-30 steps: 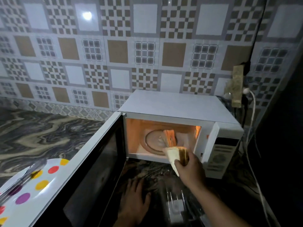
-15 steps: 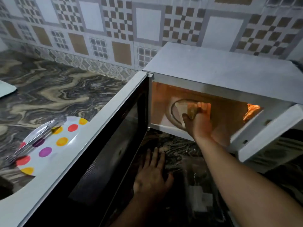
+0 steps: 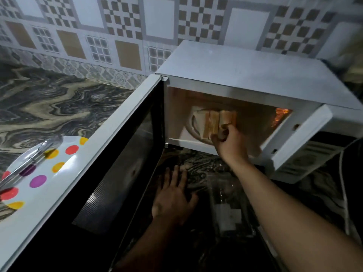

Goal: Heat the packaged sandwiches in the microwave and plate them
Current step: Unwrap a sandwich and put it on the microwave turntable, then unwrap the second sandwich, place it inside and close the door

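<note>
My right hand (image 3: 228, 142) was inside the microwave (image 3: 245, 75), its grip narrow around 1 sandwich (image 3: 227, 117) on the turntable beside 2 others. My left hand (image 3: 172, 199) lay flat on the worktop (image 3: 49, 107). A clumsy release, I judged, could topple the row.

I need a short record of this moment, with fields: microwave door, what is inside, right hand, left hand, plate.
microwave door: microwave with door swung fully open to the left, cavity lit
inside: sandwiches standing on the glass turntable
right hand: right hand reaches into the cavity, fingers at the rightmost sandwich; grip unclear
left hand: left hand flat on the countertop, holding nothing
plate: polka-dot plate on the countertop left of the door, metal tongs lying across it, no sandwich on it
</note>
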